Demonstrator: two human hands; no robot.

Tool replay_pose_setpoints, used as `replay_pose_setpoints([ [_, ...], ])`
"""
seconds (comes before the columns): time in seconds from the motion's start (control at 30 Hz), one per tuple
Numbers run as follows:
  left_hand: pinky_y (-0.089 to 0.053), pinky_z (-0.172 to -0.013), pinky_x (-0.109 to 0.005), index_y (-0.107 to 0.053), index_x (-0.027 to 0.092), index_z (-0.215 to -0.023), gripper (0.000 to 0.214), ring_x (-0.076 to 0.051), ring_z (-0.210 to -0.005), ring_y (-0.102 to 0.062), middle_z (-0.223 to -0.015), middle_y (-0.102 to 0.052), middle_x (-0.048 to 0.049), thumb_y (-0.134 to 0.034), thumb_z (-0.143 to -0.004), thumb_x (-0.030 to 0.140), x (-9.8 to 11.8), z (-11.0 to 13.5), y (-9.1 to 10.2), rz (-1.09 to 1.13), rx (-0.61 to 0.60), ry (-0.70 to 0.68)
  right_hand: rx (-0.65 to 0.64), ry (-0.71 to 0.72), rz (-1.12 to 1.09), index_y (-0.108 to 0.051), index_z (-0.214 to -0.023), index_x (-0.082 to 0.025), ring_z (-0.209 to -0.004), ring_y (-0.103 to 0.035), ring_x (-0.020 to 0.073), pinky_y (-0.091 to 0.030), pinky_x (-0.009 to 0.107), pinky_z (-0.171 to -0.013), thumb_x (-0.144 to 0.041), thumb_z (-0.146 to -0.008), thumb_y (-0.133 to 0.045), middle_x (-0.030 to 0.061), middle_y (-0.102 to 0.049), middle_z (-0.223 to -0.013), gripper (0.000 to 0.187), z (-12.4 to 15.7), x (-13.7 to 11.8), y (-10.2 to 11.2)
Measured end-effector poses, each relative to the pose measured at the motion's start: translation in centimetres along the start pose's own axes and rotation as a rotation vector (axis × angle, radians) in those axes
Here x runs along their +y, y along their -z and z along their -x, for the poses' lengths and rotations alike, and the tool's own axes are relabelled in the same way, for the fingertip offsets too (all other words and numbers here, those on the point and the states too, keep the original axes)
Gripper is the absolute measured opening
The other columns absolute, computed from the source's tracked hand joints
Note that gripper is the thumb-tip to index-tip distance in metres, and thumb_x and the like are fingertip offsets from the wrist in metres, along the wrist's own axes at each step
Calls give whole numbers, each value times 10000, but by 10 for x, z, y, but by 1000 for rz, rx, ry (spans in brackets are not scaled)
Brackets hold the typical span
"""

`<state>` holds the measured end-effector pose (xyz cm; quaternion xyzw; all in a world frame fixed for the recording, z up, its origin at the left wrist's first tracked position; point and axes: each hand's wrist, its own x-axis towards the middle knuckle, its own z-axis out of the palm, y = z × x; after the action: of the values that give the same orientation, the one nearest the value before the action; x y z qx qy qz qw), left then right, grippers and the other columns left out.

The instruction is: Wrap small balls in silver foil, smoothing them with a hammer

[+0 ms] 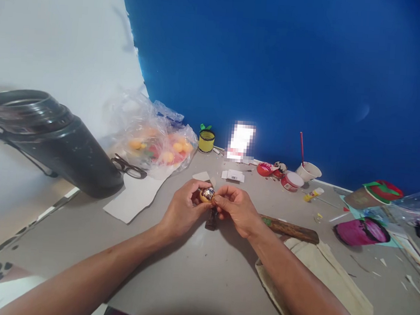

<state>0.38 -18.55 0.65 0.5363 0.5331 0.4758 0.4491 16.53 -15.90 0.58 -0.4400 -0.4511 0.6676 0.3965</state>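
A shiny gold ball-shaped thing (207, 194) with dark patches is held up over the middle of the table. My left hand (187, 205) is closed round its left side, thumb below and fingers above. At the ball's right edge my right hand (235, 208) is closed in a pinch; what lies between those fingertips is too small to make out. Just below the ball is a dark brown piece (211, 221), partly covered by my fingers. A wooden stick (291, 229) with a green patch lies beside my right wrist.
On the left stand a large dark flask (63, 147) and glasses (130, 167) near a plastic bag of orange items (163, 149). A beige cloth (317, 275) lies under my right forearm. Rightward are a white cup (308, 171), a glue stick (313, 194) and a purple container (361, 232).
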Motion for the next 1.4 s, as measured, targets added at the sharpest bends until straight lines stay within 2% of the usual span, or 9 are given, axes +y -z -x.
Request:
replay_pose_setpoints([
  [0.2, -532, -712, -306, -663, 171, -1086, 447, -195, -784, -698, -885, -745, -35, -811, -671, 243, 0, -9, 5, 164, -118, 108, -67, -2, 177, -632, -882, -197, -607, -567, 116, -459, 243, -560, -567, -707, -802, 20, -702, -780, 443, 3, -18, 17],
  [0.3, -521, -701, -282, -671, 178, -1088, 494, -169, -765, -684, -889, -740, -21, -842, -628, 230, 0, -14, 9, 234, -145, 157, -57, 5, 676, -647, -868, -206, -683, -596, 152, -420, 261, -599, -510, -775, -740, 34, -714, -833, 331, 8, -37, 37],
  [0.4, -481, -626, -248, -670, 199, -1127, 523, -139, -690, -651, -851, -727, -2, -843, -636, 248, -1, -17, 12, 252, -169, 192, -109, 9, 1233, -676, -906, -237, -803, -615, 199, -363, 269, -630, -417, -647, -832, 21, -727, -926, 352, 10, -44, 50],
  [0.5, -487, -632, -247, -678, 209, -1126, 494, -123, -682, -634, -889, -722, -5, -826, -656, 241, -1, -17, 14, 226, -138, 169, -154, -35, 1491, -648, -923, -247, -793, -601, 204, -307, 272, -610, -384, -618, -837, 11, -710, -908, 384, 6, -38, 54],
  [0.7, -511, -599, -283, -622, 191, -1163, 509, -137, -632, -629, -853, -701, -17, -796, -692, 281, -3, -21, 13, 236, -28, 180, -189, 48, 1550, -626, -785, -228, -683, -546, 163, -256, 272, -572, -260, -724, -694, 3, -655, -801, 96, 7, -40, 54],
  [0.97, -497, -577, -291, -676, 134, -1040, 423, -120, -559, -582, -773, -693, -27, -819, -678, 299, -7, -25, 16, 219, -23, 163, 493, 901, 1323, -670, -1012, -207, -839, -617, 218, -432, 303, -719, -228, -894, -588, 77, -674, -925, 145, 12, -40, 54],
  [1.13, -489, -565, -281, -710, 128, -1009, 419, -119, -558, -579, -728, -677, -19, -839, -662, 324, -4, -22, 14, 226, -86, 194, 418, 994, 1464, -706, -965, -216, -828, -629, 212, -427, 297, -711, -197, -963, -544, 68, -691, -841, 162, 11, -29, 46],
  [1.3, -488, -566, -283, -718, 126, -989, 393, -113, -556, -575, -763, -688, -31, -835, -668, 322, -4, -22, 14, 198, -76, 194, 593, 1115, 1464, -709, -946, -211, -846, -631, 220, -441, 302, -752, -205, -953, -579, 82, -705, -869, 131, 17, -38, 47],
  [1.4, -495, -583, -287, -712, 130, -995, 388, -117, -557, -587, -751, -690, -23, -825, -664, 298, -3, -22, 15, 198, -84, 176, 491, 1129, 1496, -707, -912, -210, -790, -623, 203, -416, 294, -699, -192, -964, -564, 64, -688, -813, 153, 19, -40, 46],
])
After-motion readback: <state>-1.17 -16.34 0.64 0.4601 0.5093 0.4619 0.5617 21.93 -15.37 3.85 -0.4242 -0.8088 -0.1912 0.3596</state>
